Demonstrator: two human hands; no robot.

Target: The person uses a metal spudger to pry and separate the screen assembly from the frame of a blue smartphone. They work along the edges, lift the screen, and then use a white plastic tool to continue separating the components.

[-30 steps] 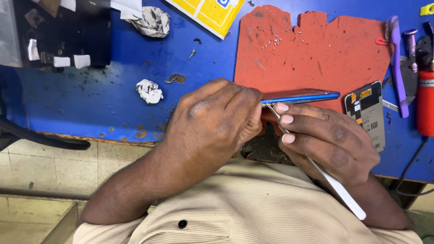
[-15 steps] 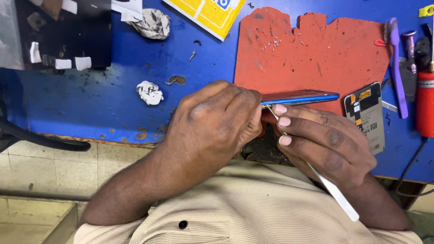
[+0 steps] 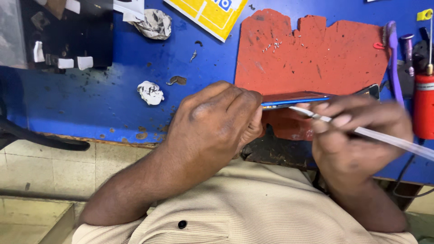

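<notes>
Clearly the fingers (image 3: 235, 101) of the left hand (image 3: 212, 122) are clamped on one end of a slim blue phone (image 3: 296, 98), held edge-up at mid-frame so its seam faces the tool; the right hand (image 3: 357, 135) at the right of the frame has its fingers pinched together on a thin metal pry tool (image 3: 316, 116) with a white handle, the tip laid against the phone's lower edge, seemingly to work into that seam. Behind the phone lies a worn red mat (image 3: 312, 58) dotted with tiny screws (image 3: 272, 45), likely kept there so they stay together. Around it, the blue desk (image 3: 113, 99) carries crumpled paper (image 3: 150, 92), a purple brush (image 3: 392, 58) and a red canister (image 3: 424, 104) at the right edge
</notes>
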